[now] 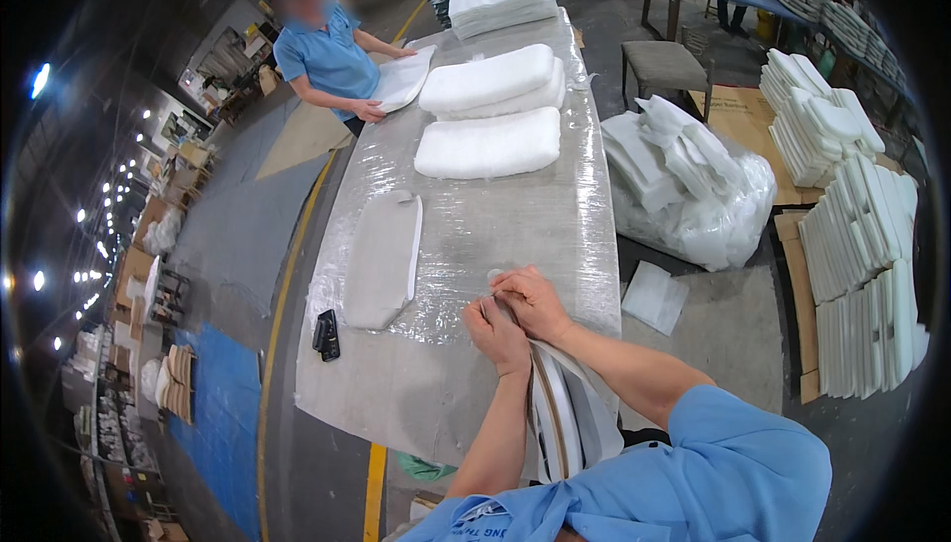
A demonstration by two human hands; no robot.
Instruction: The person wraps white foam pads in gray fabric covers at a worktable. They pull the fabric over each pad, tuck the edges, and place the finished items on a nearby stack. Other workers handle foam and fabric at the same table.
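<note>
My left hand (498, 337) and my right hand (535, 302) are close together over the near right part of the plastic-wrapped table (466, 230). Both have their fingers closed at the far end of a pale cushion cover (578, 413), standing on edge against my body. A brown strip, perhaps a zipper, runs along it. Exactly what the fingertips pinch is hidden. To the left lies a flat grey cushion piece (379, 263) with a white edge. Beside its near corner is a small black object (326, 335) whose kind I cannot make out.
Thick white pads (487, 143) and a white stack (502, 2) lie farther up the table. At the far left a co-worker (322, 52) holds a white pad. A bag of white scraps (693, 180), a chair (666, 66) and stacked cushions (857, 235) stand right.
</note>
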